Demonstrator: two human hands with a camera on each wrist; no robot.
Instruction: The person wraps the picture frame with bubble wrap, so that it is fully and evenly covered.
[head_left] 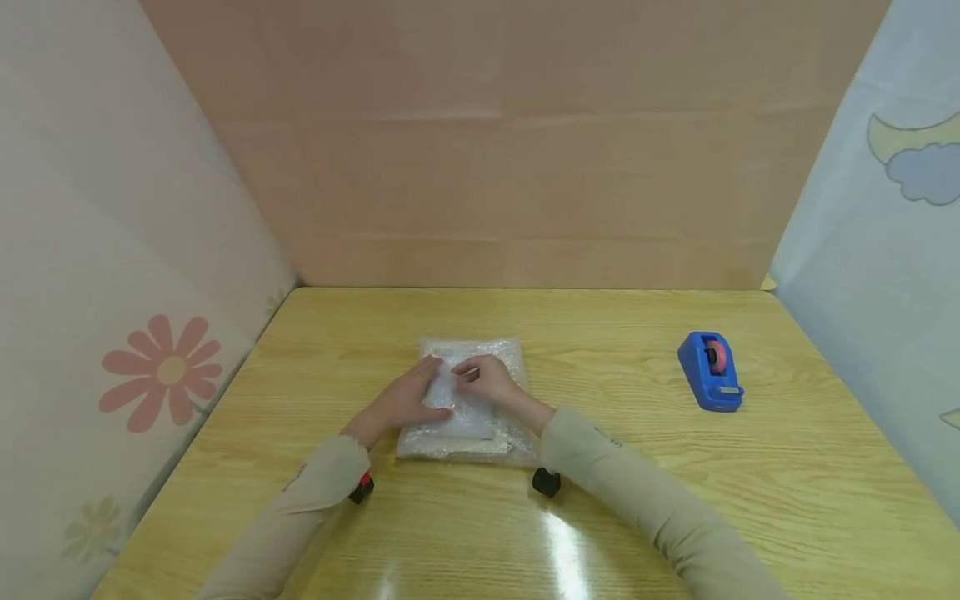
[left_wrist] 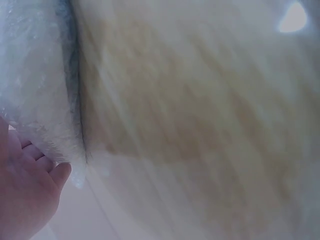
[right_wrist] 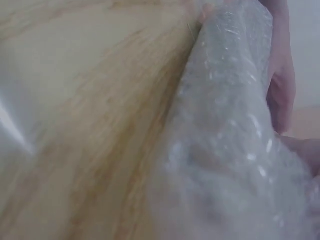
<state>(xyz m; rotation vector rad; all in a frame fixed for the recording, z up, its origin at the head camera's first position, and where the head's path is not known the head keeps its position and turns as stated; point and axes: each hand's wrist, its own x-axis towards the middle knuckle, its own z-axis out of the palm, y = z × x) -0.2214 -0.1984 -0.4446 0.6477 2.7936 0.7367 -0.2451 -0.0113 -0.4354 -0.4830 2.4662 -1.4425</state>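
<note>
A flat package in clear bubble wrap [head_left: 457, 450] lies on the wooden table in front of me, with something pale and rectangular showing through the wrap. My left hand [head_left: 407, 396] rests on its left side, thumb spread from the fingers. Over the middle of the package, my right hand [head_left: 486, 379] has its fingers bent close to the left fingertips. I cannot tell whether it pinches anything. In the left wrist view, the left hand [left_wrist: 30, 185] is at the edge of the bubble wrap [left_wrist: 35, 65]. Bubble wrap [right_wrist: 225, 125] hides much of the hands in the right wrist view.
A blue tape dispenser [head_left: 708, 379] with a pinkish roll stands on the right side of the wooden table [head_left: 607, 350]. A brown panel [head_left: 495, 167] closes off the back, and pale patterned panels stand at the left and right.
</note>
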